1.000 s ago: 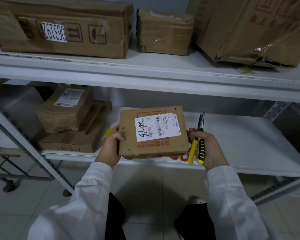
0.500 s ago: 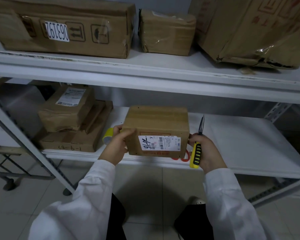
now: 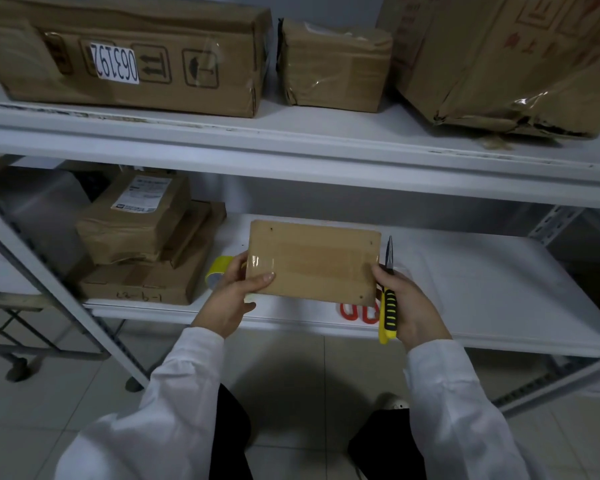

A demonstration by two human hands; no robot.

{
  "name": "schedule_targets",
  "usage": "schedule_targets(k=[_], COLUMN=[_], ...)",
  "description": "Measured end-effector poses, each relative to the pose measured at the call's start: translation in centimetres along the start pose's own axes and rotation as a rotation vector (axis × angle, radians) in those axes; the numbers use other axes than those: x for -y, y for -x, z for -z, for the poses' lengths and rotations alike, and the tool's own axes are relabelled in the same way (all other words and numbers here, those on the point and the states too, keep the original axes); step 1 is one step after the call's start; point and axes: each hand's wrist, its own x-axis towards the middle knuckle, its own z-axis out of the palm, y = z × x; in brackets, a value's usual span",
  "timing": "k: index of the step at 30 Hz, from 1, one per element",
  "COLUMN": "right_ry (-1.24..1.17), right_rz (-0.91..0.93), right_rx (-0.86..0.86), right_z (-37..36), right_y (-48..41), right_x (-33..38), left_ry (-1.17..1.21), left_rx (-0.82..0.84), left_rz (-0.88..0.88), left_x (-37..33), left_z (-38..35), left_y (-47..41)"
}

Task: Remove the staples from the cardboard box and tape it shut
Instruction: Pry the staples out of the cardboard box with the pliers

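Note:
A small flat cardboard box [image 3: 314, 261] is held over the front of the lower shelf, its plain taped face turned up, with small dark marks near its corners. My left hand [image 3: 234, 299] grips its left edge, thumb on top. My right hand [image 3: 407, 304] steadies the right edge and grips yellow-and-black pliers [image 3: 388, 299], whose jaws point up and away. A yellow tape roll [image 3: 217, 273] sits on the shelf behind my left hand. The box's label is hidden.
Red-handled scissors [image 3: 359, 311] lie on the lower shelf [image 3: 482, 289] under the box. A stack of brown parcels [image 3: 142, 237] fills the shelf's left end. Three large cartons [image 3: 129, 53] stand on the upper shelf [image 3: 291, 140]. A metal upright [image 3: 59, 282] slants at left.
The box has been turned over away from me: the white label that faced up a second ago is now out of sight and the plain taped side faces up. Both hands kept their hold.

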Motion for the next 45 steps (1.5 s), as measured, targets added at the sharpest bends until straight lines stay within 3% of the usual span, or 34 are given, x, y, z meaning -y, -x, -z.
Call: schedule_targets(k=[11, 16, 19, 25, 31, 36, 40, 45], right_ry=[0.068, 0.115, 0.205, 0.294, 0.387, 0.161, 0.015, 0.042], right_rz=[-0.007, 0.056, 0.103, 0.162, 0.224, 0.287, 0.223, 0.22], right_rx=[-0.004, -0.059, -0.049, 0.044, 0.195, -0.012, 0.005, -0.024], right_z=[-0.4, -0.5, -0.6, -0.3, -0.3, -0.6, -0.2, 0.4], right_y=[0.1, 0.4, 0.6, 0.8, 1.8, 1.0, 0.2, -0.4], right_x=[-0.2, -0.4, -1.0, -0.3, 0.7, 0.7, 0.7, -0.7], left_ry=[-0.185, 0.091, 0.093, 0.616, 0.7, 0.721, 0.664, 0.488], left_rx=[-0.07, 0.08, -0.033, -0.182, -0.158, -0.092, -0.049, 0.031], left_rz=[-0.22, 0.057, 0.104, 0.326, 0.369, 0.382, 0.361, 0.362], left_x=[2.5, 2.1, 1.9, 0.4, 0.8, 1.7, 1.1, -0.1], left_z=[1.1, 0.0, -0.4, -1.4, -0.7, -0.3, -0.1, -1.0], left_y=[-0.4, 0.4, -0.5, -1.7, -1.4, -1.1, -1.2, -1.9])
